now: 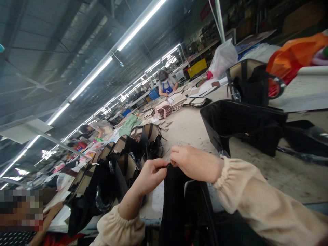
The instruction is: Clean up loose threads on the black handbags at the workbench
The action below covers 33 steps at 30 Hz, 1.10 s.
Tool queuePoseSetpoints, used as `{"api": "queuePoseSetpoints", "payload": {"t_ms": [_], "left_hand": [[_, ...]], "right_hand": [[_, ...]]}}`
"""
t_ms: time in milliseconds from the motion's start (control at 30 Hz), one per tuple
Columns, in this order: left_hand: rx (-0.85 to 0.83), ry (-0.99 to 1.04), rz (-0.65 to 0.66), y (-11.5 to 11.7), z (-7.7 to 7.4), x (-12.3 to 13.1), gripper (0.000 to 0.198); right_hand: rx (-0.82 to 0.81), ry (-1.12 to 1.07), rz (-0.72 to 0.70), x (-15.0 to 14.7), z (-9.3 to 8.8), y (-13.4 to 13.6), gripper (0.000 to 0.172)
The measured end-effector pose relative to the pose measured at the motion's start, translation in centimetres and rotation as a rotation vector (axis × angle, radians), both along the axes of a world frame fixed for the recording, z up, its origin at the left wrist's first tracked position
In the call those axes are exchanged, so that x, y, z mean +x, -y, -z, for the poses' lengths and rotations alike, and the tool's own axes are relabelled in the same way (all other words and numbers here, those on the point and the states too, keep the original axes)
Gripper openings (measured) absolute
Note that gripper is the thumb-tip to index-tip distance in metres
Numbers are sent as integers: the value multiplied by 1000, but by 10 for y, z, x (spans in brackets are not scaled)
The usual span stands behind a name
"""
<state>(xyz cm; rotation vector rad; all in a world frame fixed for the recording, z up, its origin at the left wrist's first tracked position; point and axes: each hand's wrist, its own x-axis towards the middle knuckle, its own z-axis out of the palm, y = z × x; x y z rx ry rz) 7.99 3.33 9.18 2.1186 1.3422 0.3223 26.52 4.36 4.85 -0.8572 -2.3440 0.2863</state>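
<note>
My left hand (153, 173) pinches the top edge of a black bag (174, 201) between thumb and fingers. Right beside it, my right hand (196, 163) is closed on the same edge, its fingertips nearly touching the left ones. The bag hangs down at the near edge of the worktable, and its lower part runs out of view. What lies between the fingertips is mostly covered. Several black bags with beige lining (126, 165) stand in a row to the left of my left hand. Another open black bag (246, 124) lies to the right, beyond my right hand.
The worktable (186, 128) stretches away from me. Stacks of cut panels (164, 111) lie farther along it, near a person in a blue apron (167, 87). An orange bag (294, 54) sits at the right. Another person's arm (50, 215) reaches in at the lower left.
</note>
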Motion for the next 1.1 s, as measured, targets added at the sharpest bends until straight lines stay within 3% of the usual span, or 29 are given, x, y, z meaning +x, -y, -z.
{"api": "queuePoseSetpoints", "payload": {"t_ms": [300,467,733,867,1100], "left_hand": [[347,-337,-87,14,7,7,27],[469,-413,-73,15,15,6,29],[582,-541,-18,17,16,6,27],[607,-604,-20,17,17,4,28],[666,-724,-27,15,18,4,29]], "right_hand": [[-14,19,36,-2,0,0,11],[-29,22,44,-3,0,1,14],[-52,-75,19,-2,1,-1,13],[-101,-126,45,2,4,-4,35],[-65,40,127,-1,6,-5,18]]}}
